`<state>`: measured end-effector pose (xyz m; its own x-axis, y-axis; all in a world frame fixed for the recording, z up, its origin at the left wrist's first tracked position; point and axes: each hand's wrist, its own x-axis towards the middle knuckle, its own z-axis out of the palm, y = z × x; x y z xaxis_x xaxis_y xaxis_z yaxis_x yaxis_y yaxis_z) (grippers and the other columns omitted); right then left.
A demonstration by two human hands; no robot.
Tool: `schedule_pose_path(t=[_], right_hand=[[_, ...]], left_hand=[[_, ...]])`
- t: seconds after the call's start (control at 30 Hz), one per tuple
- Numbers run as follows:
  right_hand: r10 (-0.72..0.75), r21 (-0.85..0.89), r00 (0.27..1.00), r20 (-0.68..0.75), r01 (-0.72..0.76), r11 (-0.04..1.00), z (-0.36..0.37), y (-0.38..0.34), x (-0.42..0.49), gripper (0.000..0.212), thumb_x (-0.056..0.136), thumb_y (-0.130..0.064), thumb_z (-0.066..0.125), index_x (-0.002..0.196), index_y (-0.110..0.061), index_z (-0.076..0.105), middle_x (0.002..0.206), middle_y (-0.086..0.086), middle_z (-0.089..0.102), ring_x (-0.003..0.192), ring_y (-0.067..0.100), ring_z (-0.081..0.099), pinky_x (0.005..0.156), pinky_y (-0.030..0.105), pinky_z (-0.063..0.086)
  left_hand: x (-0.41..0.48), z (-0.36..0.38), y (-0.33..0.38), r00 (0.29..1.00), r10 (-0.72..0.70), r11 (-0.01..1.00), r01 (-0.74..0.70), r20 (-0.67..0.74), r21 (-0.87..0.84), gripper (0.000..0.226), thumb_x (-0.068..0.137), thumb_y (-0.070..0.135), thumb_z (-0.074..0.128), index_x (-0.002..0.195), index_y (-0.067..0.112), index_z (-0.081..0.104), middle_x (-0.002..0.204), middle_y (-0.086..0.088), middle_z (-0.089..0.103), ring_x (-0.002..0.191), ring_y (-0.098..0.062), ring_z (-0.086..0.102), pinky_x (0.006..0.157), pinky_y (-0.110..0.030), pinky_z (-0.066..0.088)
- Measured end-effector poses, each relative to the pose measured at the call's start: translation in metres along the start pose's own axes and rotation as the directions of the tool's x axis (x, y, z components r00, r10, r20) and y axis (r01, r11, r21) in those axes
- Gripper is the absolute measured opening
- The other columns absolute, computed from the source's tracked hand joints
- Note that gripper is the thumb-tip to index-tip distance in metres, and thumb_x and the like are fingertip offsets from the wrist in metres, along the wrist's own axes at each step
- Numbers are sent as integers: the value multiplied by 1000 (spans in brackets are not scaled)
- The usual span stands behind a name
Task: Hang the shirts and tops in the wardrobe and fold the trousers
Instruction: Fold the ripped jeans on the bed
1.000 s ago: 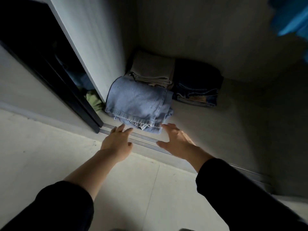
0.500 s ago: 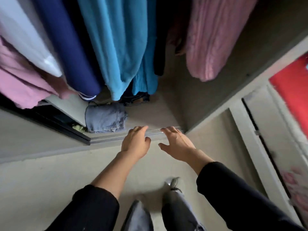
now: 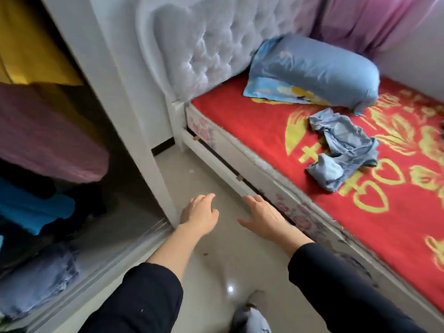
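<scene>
A crumpled light-blue garment [image 3: 341, 150] lies on the red bedspread [image 3: 276, 123], right of centre. My left hand [image 3: 198, 213] and my right hand [image 3: 264, 216] hover over the floor between wardrobe and bed, fingers relaxed, holding nothing. In the open wardrobe at the left hang a yellow top [image 3: 31, 44], a mauve top [image 3: 45, 138] and a teal top [image 3: 31, 207]. Folded blue jeans [image 3: 36, 280] lie on the wardrobe floor at the lower left.
The bed has a tufted white headboard [image 3: 216, 44] and a blue pillow [image 3: 317, 68] at its head. The wardrobe's white side panel [image 3: 115, 92] and sliding track [image 3: 108, 258] border a narrow strip of grey tiled floor [image 3: 216, 260]. Purple curtains [image 3: 372, 20] hang behind.
My view has swung right, from the wardrobe's inside to the bed. Both hands have drawn back from the folded jeans and stay free over the floor.
</scene>
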<state>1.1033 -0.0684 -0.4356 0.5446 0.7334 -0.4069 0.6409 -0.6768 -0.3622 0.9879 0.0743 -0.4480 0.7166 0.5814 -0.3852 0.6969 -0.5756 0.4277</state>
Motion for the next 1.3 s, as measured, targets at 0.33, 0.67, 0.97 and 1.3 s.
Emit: schedule_pose_path(t=[0.33,0.67,0.97,1.3], right_hand=[[246,147,965,-91,-232,962,-112,215,3,69,91,-40,59,148,-16,28,141,7,41,123,28,48,98,38,44],[425,295,902,-71,-388,873,-171,350,74,66,92,-34,56,148,-16,26,144,8,38,123,27,48,94,35,44],[613,436,790,14,-557,707,-212,476,186,62,94,-32,52,148,-15,26,144,6,37,117,24,52,89,33,45],[575,306,818,19,-553,775,-167,565,288,53,95,-27,48,144,-16,32,146,2,35,131,23,38,101,34,40]], left_hand=[[98,63,256,954,260,958,-274,150,82,52,96,26,41,146,22,31,150,1,34,137,-20,31,109,-38,33],[228,101,374,905,335,908,-384,262,167,52,93,26,42,144,24,34,147,1,38,133,-22,35,107,-38,35],[397,163,469,837,347,862,-462,423,209,50,87,21,43,137,24,43,141,1,46,129,-23,41,105,-36,37],[531,267,484,887,47,991,-98,459,87,42,91,25,49,131,15,55,134,-8,56,125,-27,49,98,-30,39]])
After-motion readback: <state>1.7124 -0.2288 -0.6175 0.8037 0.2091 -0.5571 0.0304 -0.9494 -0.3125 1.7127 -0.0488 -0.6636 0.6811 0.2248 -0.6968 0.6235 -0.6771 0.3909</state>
